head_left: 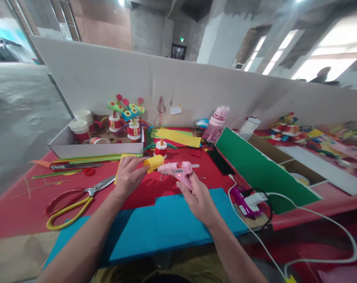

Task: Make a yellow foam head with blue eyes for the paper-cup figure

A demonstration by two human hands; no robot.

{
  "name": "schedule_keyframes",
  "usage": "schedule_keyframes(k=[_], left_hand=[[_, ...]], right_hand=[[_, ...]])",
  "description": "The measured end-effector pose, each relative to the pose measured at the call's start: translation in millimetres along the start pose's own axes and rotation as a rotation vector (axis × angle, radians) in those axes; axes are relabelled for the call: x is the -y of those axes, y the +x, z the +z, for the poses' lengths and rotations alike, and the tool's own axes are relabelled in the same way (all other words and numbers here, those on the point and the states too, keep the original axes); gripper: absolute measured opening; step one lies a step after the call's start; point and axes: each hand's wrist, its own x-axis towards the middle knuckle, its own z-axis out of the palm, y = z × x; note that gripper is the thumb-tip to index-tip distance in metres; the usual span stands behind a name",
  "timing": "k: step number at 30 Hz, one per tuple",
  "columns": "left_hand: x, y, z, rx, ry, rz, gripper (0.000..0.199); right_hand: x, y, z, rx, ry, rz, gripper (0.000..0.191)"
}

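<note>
The person's left forearm [85, 237] is slanting up from the lower left of the frame, bare, with its wrist bending slightly toward the centre. The left hand [128, 175] is sitting just left of centre, its back showing, its fingers bending rightward and pinching together at the tips. The right forearm [233, 249], also bare, is angling up and leftward from the bottom edge, right of centre. The right hand [199, 199] is gripping near the middle of the frame, its thumb [184, 192] pointing toward the upper left and its other fingers curling, partly hidden.
</note>
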Motion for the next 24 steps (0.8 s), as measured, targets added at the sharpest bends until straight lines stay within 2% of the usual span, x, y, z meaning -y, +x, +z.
schedule_keyframes(k=[9, 24], left_hand=[[-1.7, 2.7, -1.4, -0.012, -0.010, 0.014, 0.010], [-1.1, 0.9, 0.2, -0.007, -0.019, -0.012, 0.011]], right_hand=[[-4.5, 1.6, -1.6, -0.019, -0.007, -0.051, 0.054], [-5.5, 3.0, -4.7, -0.030, -0.004, -0.006, 0.047]])
